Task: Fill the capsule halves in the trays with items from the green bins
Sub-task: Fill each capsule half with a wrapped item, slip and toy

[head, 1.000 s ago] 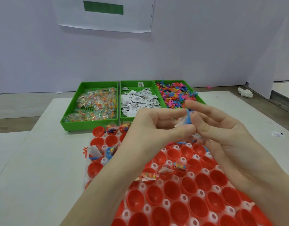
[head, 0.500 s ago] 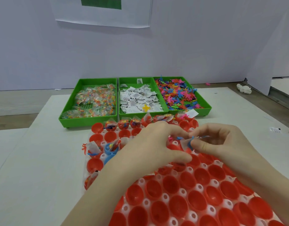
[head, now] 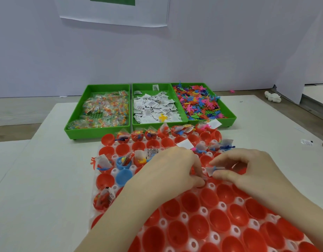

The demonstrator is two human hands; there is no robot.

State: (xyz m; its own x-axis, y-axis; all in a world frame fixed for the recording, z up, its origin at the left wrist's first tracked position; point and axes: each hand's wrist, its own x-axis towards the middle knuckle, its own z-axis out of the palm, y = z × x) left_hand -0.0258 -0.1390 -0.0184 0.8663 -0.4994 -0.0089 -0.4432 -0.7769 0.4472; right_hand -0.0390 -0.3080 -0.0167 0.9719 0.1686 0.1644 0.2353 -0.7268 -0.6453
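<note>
Two hands have come down from chest height to just above a clear tray (head: 95, 180) of red capsule halves (head: 208, 198) on a white bench (head: 38, 179). The right hand (head: 248, 171) pinches a small white paper slip with a blue toy (head: 212, 170) between thumb and fingertips. The left hand (head: 173, 168) has its fingers curled down at a capsule half beside it; what it holds is hidden. Three green bins (head: 97, 131) sit behind the tray. The drop suggests the items are about to go into an empty half mid-tray; the front rows remain unfilled.
</note>
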